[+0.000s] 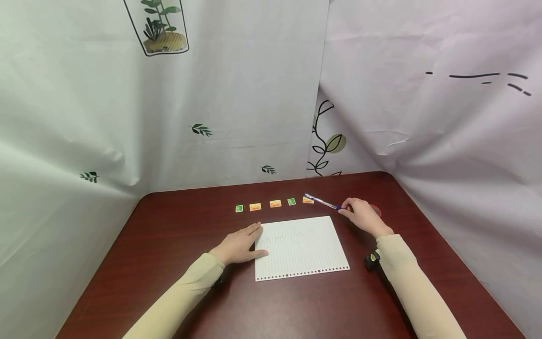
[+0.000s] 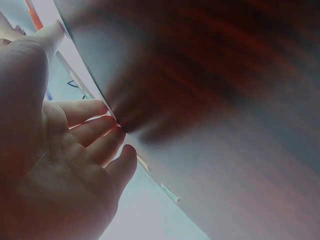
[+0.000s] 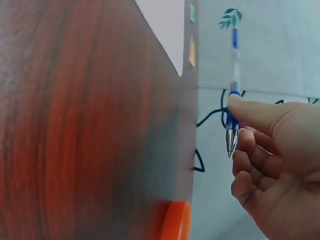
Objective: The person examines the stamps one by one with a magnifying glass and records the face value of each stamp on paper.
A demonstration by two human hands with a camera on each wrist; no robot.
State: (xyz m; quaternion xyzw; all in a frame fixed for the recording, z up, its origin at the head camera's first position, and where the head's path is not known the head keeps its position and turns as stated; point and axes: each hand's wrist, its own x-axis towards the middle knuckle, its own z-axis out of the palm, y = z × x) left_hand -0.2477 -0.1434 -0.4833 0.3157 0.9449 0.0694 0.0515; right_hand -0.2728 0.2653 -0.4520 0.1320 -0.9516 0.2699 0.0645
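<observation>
My left hand point(image 1: 240, 245) rests flat on the left edge of a lined sheet of paper point(image 1: 302, 254), fingers extended and thumb spread apart. Faint handwriting shows toward the sheet's far side, and punched holes run along its near edge. Over the table to the right of the paper, my right hand point(image 1: 363, 215) pinches a blue and clear ballpoint pen point(image 1: 323, 202) between thumb and fingers. In the right wrist view the metal tip of the pen point(image 3: 232, 115) points back toward the palm, and its other end extends away from the hand.
Behind the paper lies a row of small cards, green ones point(image 1: 239, 208) and yellow-orange ones point(image 1: 275, 204). A round orange-red object point(image 3: 176, 222) sits by my right hand, partly hidden in the head view. White printed curtains point(image 1: 254, 94) border the dark red table point(image 1: 169, 235).
</observation>
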